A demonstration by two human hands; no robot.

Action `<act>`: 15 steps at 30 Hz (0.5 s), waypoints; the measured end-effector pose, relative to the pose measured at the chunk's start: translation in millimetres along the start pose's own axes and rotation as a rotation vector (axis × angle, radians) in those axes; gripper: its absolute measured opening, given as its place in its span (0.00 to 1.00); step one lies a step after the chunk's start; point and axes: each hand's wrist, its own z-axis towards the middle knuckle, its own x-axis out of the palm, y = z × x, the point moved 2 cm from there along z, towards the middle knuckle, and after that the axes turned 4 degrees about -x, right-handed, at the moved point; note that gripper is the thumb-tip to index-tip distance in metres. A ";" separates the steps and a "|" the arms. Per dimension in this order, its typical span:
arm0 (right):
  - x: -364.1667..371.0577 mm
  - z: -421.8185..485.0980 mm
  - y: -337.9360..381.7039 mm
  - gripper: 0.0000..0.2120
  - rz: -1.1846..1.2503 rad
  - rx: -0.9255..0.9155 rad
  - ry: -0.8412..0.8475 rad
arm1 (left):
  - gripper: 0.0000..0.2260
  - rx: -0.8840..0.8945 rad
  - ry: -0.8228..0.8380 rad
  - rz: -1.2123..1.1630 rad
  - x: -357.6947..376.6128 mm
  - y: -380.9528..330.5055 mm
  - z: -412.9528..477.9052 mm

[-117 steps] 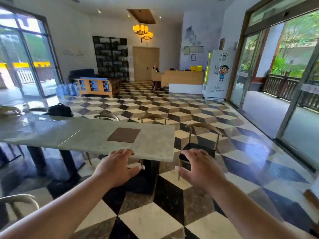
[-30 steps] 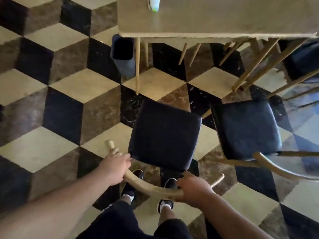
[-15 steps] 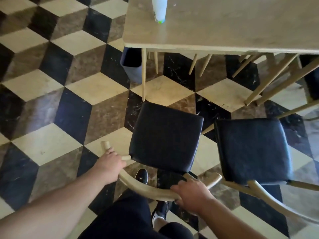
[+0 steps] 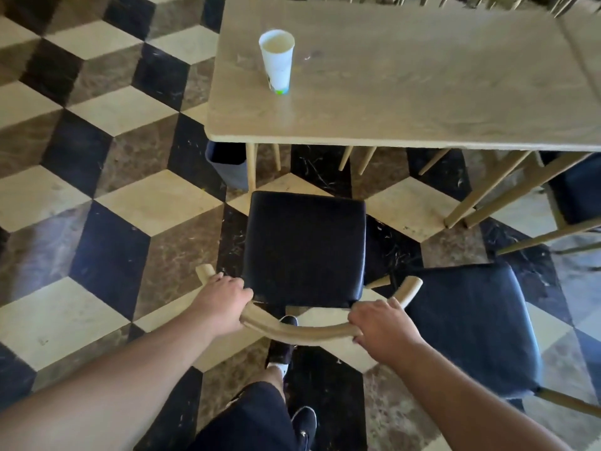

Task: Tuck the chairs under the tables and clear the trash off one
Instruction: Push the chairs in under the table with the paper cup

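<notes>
Black padding covers the seat of the chair [image 4: 304,249], whose curved pale wooden backrest [image 4: 302,332] is gripped at both ends: the left hand [image 4: 222,296] is closed around its left part, and the right hand [image 4: 382,327] is closed around its right part. The chair is stood on the floor just in front of the table [image 4: 406,102], facing it, with its seat wholly outside the table's near edge. A white paper cup [image 4: 277,61] is seen upright on the tabletop, near the left end, open at the top. A second chair [image 4: 468,327] with the same black seat is placed just to the right of the held one, also clear of the table. A dark bin [image 4: 227,167] is partly hidden under the table's left corner, beside a slim wooden leg. The floor [image 4: 97,190] is tiled in cream, brown and black diamonds. The person's dark shorts and dark shoes are visible below the backrest.
</notes>
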 end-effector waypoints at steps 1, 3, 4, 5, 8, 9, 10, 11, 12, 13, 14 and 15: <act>-8.4 7.0 -6.2 0.13 -0.003 0.016 -0.006 | 0.22 0.002 -0.017 0.013 -6.8 4.0 7.4; -27.0 24.2 -20.3 0.12 0.000 0.047 -0.014 | 0.23 0.013 -0.069 0.053 -20.3 12.5 26.3; -36.2 32.6 -27.1 0.12 0.005 0.065 -0.012 | 0.22 0.013 -0.083 0.065 -26.5 16.1 35.6; -45.4 41.0 -33.9 0.13 0.016 0.083 -0.009 | 0.22 0.009 -0.094 0.066 -33.2 19.6 45.0; -67.8 63.6 -49.4 0.13 0.041 0.111 0.013 | 0.21 0.010 -0.132 0.047 -53.2 31.3 69.9; -74.5 71.5 -53.7 0.13 0.035 0.110 0.019 | 0.21 0.012 -0.145 0.042 -59.5 36.4 78.4; -80.8 79.3 -57.7 0.13 0.023 0.109 0.025 | 0.20 0.014 -0.151 0.040 -66.0 41.9 86.8; -86.8 85.9 -60.6 0.14 0.009 0.106 0.025 | 0.20 0.014 -0.157 0.042 -72.3 47.1 93.3; -92.3 93.6 -64.4 0.14 0.001 0.102 0.026 | 0.20 0.016 -0.159 0.043 -79.2 52.7 100.9; -97.6 100.9 -68.2 0.14 -0.003 0.098 0.028 | 0.20 0.015 -0.164 0.043 -85.8 58.1 108.1; -103.0 107.9 -71.6 0.14 -0.009 0.094 0.029 | 0.20 0.014 -0.170 0.047 -91.9 63.1 115.3; -108.0 115.0 -75.5 0.14 -0.019 0.088 0.028 | 0.21 0.016 -0.179 0.050 -98.0 67.6 122.2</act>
